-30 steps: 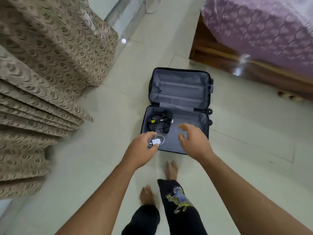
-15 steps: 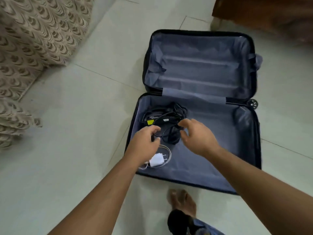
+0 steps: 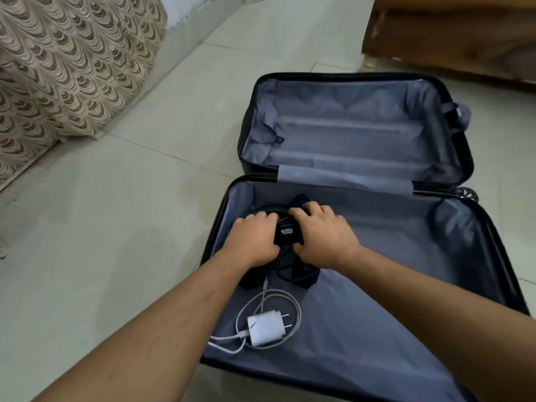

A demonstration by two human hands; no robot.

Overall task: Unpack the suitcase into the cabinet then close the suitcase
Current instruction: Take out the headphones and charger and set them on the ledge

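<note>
Fingers: both sets curl down over the black bundle of cords (image 3: 290, 239). Those of the left hand (image 3: 255, 239) are pressed close together on its left side. Those of the right hand (image 3: 322, 239) are a little spread on its right side and top. I cannot tell if the fingertips have got under it yet.

Where the bundle is: in the near half of the open suitcase (image 3: 377, 314), close to that half's left wall.

Other thing in the suitcase: a white charger (image 3: 266, 329) with its looped white cable lies nearer the person than the bundle, just beside it.

Far half of the suitcase: only grey lining shows.

What could go wrong: the black cords look loose and tangled. If the hands lift with a weak hold, a loop may slip out and hang, or snag the white cable and drag the charger along.

Another worry: the charger could be left behind, and the suitcase must not be closed with it inside.

Arms: both reach forward and down from the near edge of the suitcase, wrists close together, backs of the hands up.

Cabinet: not in view.
</note>
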